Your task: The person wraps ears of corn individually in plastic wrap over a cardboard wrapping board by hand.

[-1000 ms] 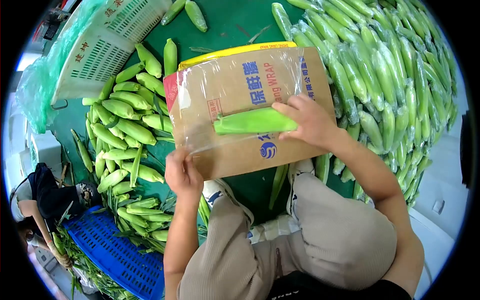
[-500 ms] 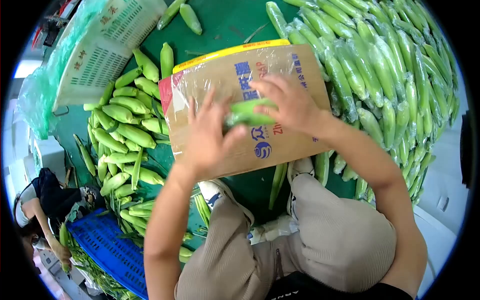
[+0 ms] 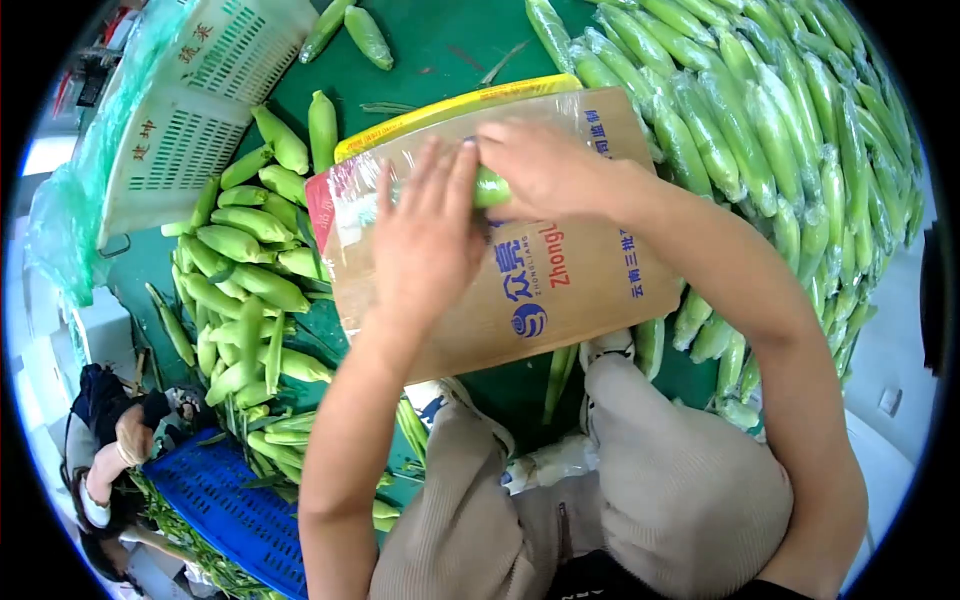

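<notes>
1. Cardboard box, centre of the frame: sideways blue characters read 众亮, with small ZHONGLIANG beside them and a round blue logo below. Red letters begin "ZhongL"; the right hand and forearm cover what follows. Blue characters starting 云南三批 stand near the right edge, partly covered by the arm.
2. White crate, upper left: perforated plastic with red characters, 蔬菜 among them. Lettering on the yellow box edge is too small to read; letters on the black shirt are cut off at the bottom.
3. The ear of corn is above the box's upper middle, mostly hidden; a short green stretch shows between the hands.
4. The right hand grasps its right part, fingers curled. The left hand lies over its left part, fingers extended; whether it grips, I cannot tell.
5. Shiny, creased clear film covers the wrapped ears, upper right. Bare ears, smooth and tapering, heap at left.
6. Lower left: slotted blue plastic crate and a co-worker's hand. Ribbed beige trousers fill the lower middle.
</notes>
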`<state>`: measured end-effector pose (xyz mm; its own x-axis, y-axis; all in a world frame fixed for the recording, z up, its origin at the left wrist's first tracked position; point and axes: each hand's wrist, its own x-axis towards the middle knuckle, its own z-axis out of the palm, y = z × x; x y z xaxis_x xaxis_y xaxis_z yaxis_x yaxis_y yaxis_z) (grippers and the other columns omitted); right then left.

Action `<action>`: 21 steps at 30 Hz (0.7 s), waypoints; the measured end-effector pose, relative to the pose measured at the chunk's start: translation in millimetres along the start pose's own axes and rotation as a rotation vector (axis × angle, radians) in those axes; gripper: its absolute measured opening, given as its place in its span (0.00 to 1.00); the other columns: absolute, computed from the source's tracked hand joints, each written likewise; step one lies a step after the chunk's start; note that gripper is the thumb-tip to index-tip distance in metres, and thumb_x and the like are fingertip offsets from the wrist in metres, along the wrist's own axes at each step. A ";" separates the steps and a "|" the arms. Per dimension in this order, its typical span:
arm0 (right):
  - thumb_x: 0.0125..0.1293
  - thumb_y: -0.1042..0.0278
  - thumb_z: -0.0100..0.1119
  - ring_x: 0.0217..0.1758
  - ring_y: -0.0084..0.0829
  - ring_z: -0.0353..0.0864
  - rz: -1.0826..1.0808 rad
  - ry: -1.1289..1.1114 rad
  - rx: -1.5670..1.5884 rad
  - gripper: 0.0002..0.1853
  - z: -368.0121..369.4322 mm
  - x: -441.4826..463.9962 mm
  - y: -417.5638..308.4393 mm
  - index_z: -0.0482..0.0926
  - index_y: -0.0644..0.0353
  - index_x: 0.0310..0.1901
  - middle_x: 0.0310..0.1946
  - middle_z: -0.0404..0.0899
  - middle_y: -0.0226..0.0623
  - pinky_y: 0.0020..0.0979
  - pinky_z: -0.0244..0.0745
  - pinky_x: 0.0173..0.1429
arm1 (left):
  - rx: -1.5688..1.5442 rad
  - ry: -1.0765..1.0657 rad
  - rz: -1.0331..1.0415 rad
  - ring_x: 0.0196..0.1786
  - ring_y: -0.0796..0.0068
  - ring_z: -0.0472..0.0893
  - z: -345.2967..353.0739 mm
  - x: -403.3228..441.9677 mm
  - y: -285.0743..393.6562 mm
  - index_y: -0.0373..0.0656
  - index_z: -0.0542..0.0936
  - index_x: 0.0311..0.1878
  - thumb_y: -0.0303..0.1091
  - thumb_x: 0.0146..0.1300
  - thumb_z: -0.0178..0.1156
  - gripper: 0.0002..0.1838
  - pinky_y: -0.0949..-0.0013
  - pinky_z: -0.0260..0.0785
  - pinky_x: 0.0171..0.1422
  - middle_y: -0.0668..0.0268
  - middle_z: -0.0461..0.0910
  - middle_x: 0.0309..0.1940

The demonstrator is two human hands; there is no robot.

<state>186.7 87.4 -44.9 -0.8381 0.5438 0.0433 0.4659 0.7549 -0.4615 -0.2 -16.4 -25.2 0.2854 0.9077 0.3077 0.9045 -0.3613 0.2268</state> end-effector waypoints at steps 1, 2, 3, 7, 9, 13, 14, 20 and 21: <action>0.60 0.45 0.74 0.64 0.52 0.76 0.028 -0.145 0.121 0.36 -14.7 -8.9 -13.0 0.76 0.69 0.57 0.58 0.77 0.53 0.47 0.76 0.64 | 0.087 0.034 0.042 0.71 0.57 0.76 1.7 -6.7 5.8 0.43 0.75 0.70 0.29 0.56 0.68 0.34 0.46 0.62 0.78 0.58 0.79 0.65; 0.62 0.43 0.72 0.65 0.51 0.76 0.056 -0.297 0.237 0.37 -28.5 -14.9 -26.3 0.75 0.70 0.58 0.59 0.77 0.54 0.47 0.76 0.65 | 0.169 0.070 0.081 0.69 0.57 0.78 1.1 -13.8 10.6 0.42 0.75 0.70 0.31 0.54 0.69 0.36 0.48 0.66 0.75 0.59 0.80 0.64; 0.65 0.42 0.69 0.66 0.52 0.75 0.091 -0.464 0.226 0.37 -37.0 -16.7 -36.8 0.75 0.68 0.60 0.61 0.76 0.53 0.47 0.74 0.66 | 0.207 -0.034 0.070 0.59 0.64 0.84 -5.5 -22.6 14.2 0.44 0.77 0.66 0.37 0.54 0.70 0.33 0.59 0.76 0.62 0.66 0.83 0.58; 0.72 0.39 0.61 0.75 0.53 0.68 0.044 -0.334 0.275 0.36 -32.0 -16.3 -35.7 0.71 0.59 0.70 0.71 0.70 0.49 0.48 0.66 0.75 | -0.085 -0.480 -0.070 0.48 0.57 0.87 -26.1 -31.8 37.6 0.42 0.81 0.54 0.40 0.52 0.72 0.26 0.56 0.79 0.50 0.59 0.87 0.47; 0.73 0.37 0.58 0.81 0.49 0.60 -0.071 -0.100 0.124 0.37 4.6 -25.6 -22.3 0.68 0.52 0.75 0.77 0.65 0.44 0.52 0.58 0.80 | -0.138 -0.668 -0.074 0.43 0.49 0.87 -39.2 -22.7 40.7 0.41 0.81 0.50 0.41 0.51 0.73 0.24 0.51 0.79 0.48 0.52 0.87 0.41; 0.73 0.34 0.54 0.90 0.38 0.41 -0.136 -0.156 -0.175 0.41 45.0 -24.7 -38.7 0.57 0.36 0.83 0.86 0.51 0.27 0.61 0.32 0.87 | -0.303 -0.884 -0.037 0.46 0.44 0.86 -30.7 -43.3 45.7 0.38 0.82 0.48 0.43 0.50 0.72 0.24 0.48 0.78 0.51 0.46 0.86 0.38; 0.72 0.33 0.55 0.90 0.38 0.41 -0.145 -0.160 -0.157 0.41 46.1 -25.4 -40.1 0.57 0.35 0.83 0.86 0.51 0.27 0.60 0.32 0.88 | -0.402 -0.873 -0.087 0.47 0.43 0.85 -36.9 -55.7 50.0 0.38 0.82 0.48 0.43 0.50 0.72 0.24 0.47 0.77 0.52 0.44 0.85 0.38; 0.62 0.36 0.67 0.87 0.41 0.50 -0.160 -0.055 -0.117 0.44 60.4 -25.6 -40.2 0.67 0.45 0.77 0.80 0.62 0.33 0.60 0.41 0.86 | -1.039 -1.609 -0.006 0.47 0.45 0.85 -9.1 -171.7 82.5 0.36 0.82 0.51 0.46 0.51 0.74 0.28 0.51 0.77 0.54 0.45 0.86 0.42; 0.60 0.38 0.70 0.85 0.44 0.55 -0.162 0.000 -0.092 0.42 62.4 -28.2 -48.1 0.74 0.51 0.72 0.78 0.65 0.37 0.59 0.47 0.84 | -1.027 -1.701 -0.033 0.48 0.46 0.84 -11.8 -171.4 79.2 0.36 0.81 0.53 0.46 0.52 0.74 0.29 0.50 0.76 0.55 0.47 0.86 0.44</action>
<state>170.3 12.8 -79.2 -0.9041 0.4128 0.1106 0.3492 0.8627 -0.3657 18.7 -203.1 -49.1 0.7921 -0.0757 -0.6057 0.6026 0.2553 0.7561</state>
